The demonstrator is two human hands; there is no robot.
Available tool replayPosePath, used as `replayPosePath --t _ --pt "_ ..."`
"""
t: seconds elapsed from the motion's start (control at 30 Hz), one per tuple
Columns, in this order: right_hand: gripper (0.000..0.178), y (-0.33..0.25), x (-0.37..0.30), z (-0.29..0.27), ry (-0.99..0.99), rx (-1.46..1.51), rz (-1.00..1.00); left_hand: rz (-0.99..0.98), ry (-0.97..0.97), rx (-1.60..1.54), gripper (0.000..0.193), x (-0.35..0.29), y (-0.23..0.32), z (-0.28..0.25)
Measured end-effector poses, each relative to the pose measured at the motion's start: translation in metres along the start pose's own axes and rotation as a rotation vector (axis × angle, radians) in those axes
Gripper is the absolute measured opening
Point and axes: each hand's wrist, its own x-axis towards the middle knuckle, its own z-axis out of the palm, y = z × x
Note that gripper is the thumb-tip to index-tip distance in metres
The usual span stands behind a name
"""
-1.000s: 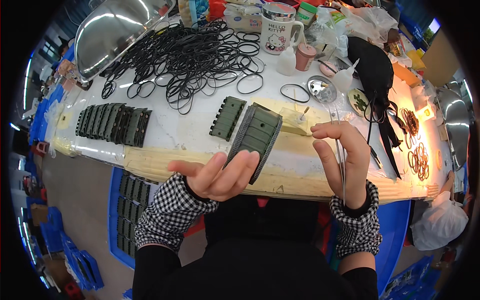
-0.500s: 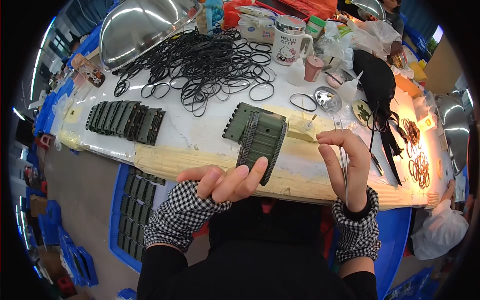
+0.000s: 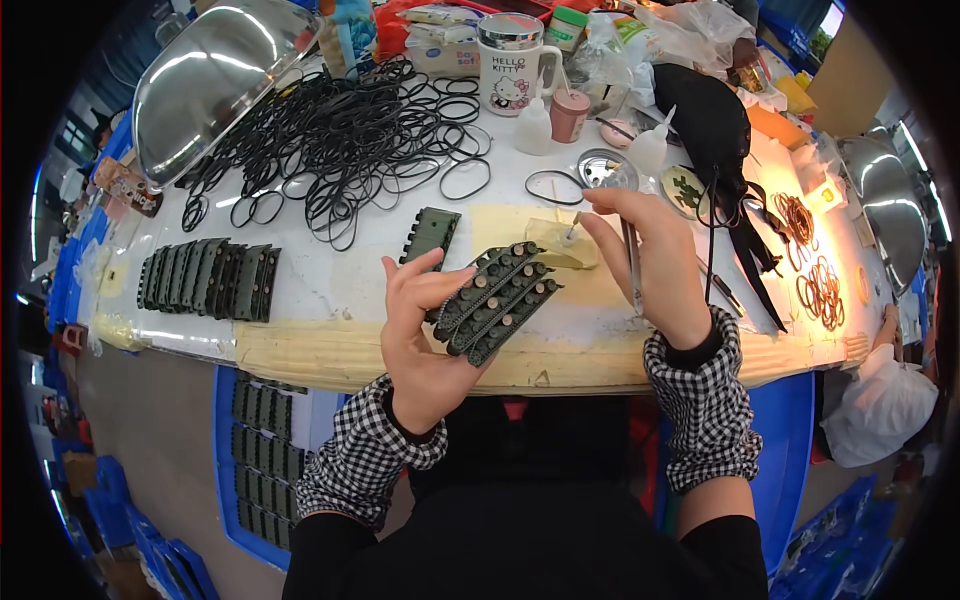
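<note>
My left hand holds a dark green model tank hull, tilted so its rows of round wheels and ribbed tracks show. The hull's lower end lies against the palm. Metal tweezers are tucked in my right hand. The right thumb and forefinger are slightly apart, beside a small pin standing on a pale yellow block; contact with the pin cannot be made out. Just beyond my left fingers, another green hull piece lies on the table. A row of similar green hull pieces stands farther left.
Black rubber loops are heaped at the back, with a single loop near a round metal dish. Squeeze bottles, a white mug and a black bag stand behind. A blue tray sits below left.
My left hand has turned the hull over, from its flat face to its wheels and tracks. My right hand has moved closer to the yellow block. The whole view has shifted.
</note>
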Motion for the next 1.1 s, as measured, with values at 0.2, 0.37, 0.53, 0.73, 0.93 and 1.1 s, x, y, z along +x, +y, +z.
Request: replayPosePath --t 0.2,0.37,0.53,0.73,0.93,1.1 --pt "0.012 -0.003 0.004 0.001 -0.181 -0.033 0.091 -0.156 -0.078 -0.276 0.053 -0.004 -0.013 0.008" --pt "0.011 -0.01 0.005 -0.007 -0.038 -0.01 -0.012 -0.126 -0.087 -0.291 0.051 -0.003 -0.01 0.004" --pt "0.008 -0.038 -0.006 -0.012 0.11 0.464 0.244 -0.132 -0.084 -0.403 0.05 -0.003 -0.013 0.008" --pt "0.009 -0.051 -0.011 -0.005 0.018 0.829 0.469 -0.117 -0.101 -0.352 0.05 -0.004 -0.013 0.009" --pt "0.01 -0.05 -0.01 -0.003 0.001 0.775 0.445 -0.122 -0.109 -0.339 0.05 -0.004 -0.013 0.009" --pt "0.009 -0.046 -0.012 -0.001 -0.008 0.75 0.413 -0.113 -0.105 -0.333 0.05 -0.003 -0.014 0.01"
